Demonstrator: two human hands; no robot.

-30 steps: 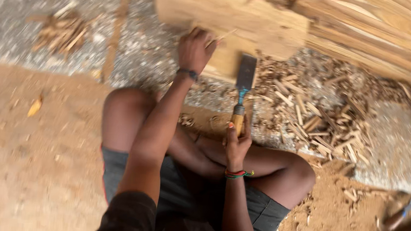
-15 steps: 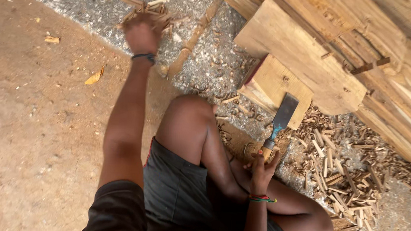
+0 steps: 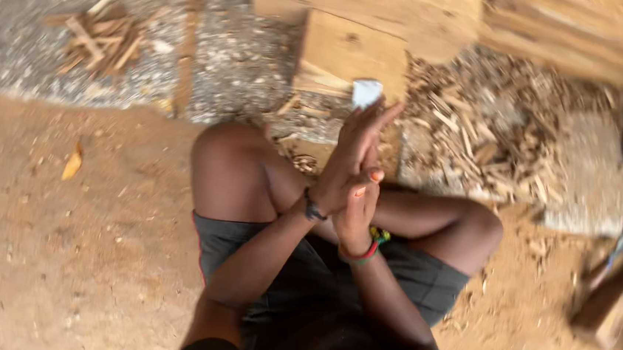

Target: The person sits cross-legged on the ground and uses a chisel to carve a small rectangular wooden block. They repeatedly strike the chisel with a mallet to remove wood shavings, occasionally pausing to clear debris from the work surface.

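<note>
The blade point(image 3: 367, 93) tip shows above the left hand point(image 3: 351, 160) and right hand point(image 3: 357, 208), pressed together; their grip on it is hidden.

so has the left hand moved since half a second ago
Yes. The left hand came in from the stick pile to the right hand, near the wood block.

An outdoor woodworking yard is shown by stacked timber point(image 3: 384, 10), wood chips point(image 3: 492, 137) and dirt ground point(image 3: 61, 251).
</note>
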